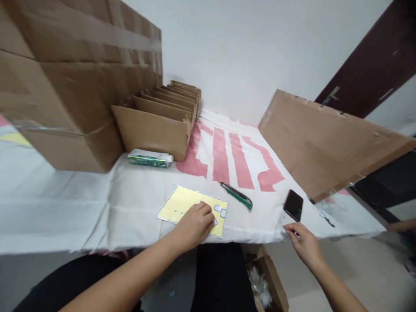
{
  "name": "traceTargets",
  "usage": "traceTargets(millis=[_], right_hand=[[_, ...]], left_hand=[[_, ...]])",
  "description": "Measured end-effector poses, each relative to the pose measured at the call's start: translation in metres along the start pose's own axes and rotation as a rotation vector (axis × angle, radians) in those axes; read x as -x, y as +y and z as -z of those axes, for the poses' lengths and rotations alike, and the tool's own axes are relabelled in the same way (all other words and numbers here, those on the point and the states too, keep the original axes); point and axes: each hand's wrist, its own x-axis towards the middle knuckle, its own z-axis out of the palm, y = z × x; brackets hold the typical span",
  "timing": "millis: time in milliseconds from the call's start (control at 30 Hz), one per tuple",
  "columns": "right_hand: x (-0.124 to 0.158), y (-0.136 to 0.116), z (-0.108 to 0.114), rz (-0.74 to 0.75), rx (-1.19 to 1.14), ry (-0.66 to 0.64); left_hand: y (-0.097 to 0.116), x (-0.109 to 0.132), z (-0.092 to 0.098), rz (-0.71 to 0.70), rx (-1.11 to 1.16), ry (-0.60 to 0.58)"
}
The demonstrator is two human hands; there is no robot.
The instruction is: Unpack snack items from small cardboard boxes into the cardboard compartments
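Observation:
A yellow card [177, 203] with a scalloped blue outline and small pale shapes lies flat near the table's front edge. On its right half rests my left hand [195, 223], fingers curled together and the fingertips hidden beneath; what they hold, if anything, does not show. At the table edge farther right, my right hand [303, 242] has thumb and index finger pinched, and whatever may be between them is too small to name. A green utility knife [237, 195] lies just beyond the card. A black phone [293, 205] lies beyond my right hand.
Large cardboard boxes [78, 86] stand at left, beside a divided cardboard tray [152, 134] and a green-and-white tube [150, 158]. A cardboard panel [331, 138] leans at right. Below the table is an open carton [271, 277] holding clear plastic. Part of another person's arm [403, 225] shows far right.

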Motion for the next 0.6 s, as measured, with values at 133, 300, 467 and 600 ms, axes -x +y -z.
traceTargets(millis=[133,300,467,600], right_hand=[[-0.027,-0.067,-0.017,0.212,-0.113,0.050],[-0.059,-0.164,-0.060,0.508,-0.200,-0.022],[-0.089,-0.200,-0.100,0.570,-0.106,-0.051],[-0.106,-0.206,-0.114,0.519,0.069,-0.216]], left_hand=[[-0.001,0.001,0.004,0.069,0.050,0.025],[-0.006,0.001,0.010,0.268,0.024,0.139],[-0.011,0.003,0.008,0.271,-0.016,0.124],[-0.011,0.003,0.003,0.141,-0.063,0.050]])
